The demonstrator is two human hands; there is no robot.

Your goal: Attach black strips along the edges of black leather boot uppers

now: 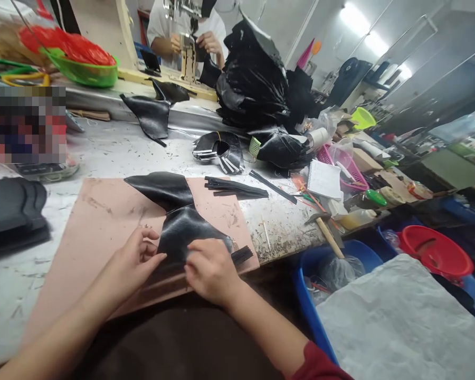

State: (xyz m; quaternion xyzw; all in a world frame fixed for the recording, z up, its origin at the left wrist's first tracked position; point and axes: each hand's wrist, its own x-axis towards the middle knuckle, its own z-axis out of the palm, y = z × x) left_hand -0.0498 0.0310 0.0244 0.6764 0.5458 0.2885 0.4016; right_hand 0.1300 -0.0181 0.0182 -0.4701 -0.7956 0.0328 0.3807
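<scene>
A shiny black leather piece (188, 224), joined by a seam across its middle, lies on a pinkish board (97, 227). My left hand (136, 258) is beside its left edge, fingers loosely bent and apart, thumb stretched toward the leather. Over the lower right part of the leather, my right hand (211, 269) has its fingers curled together; whatever they pinch is hidden. A short black zipper end (242, 255) sticks out past the right hand. Several black zipper strips (235, 186) lie just behind the board.
Stacked black pieces (13, 211) lie at left. Behind are a bundle of black parts (219, 150) and a tall black pile (253, 79). A hammer (328, 235) overhangs the right edge above a blue bin (306, 295). Across the bench, a person (217, 31) works at a sewing machine (188, 53).
</scene>
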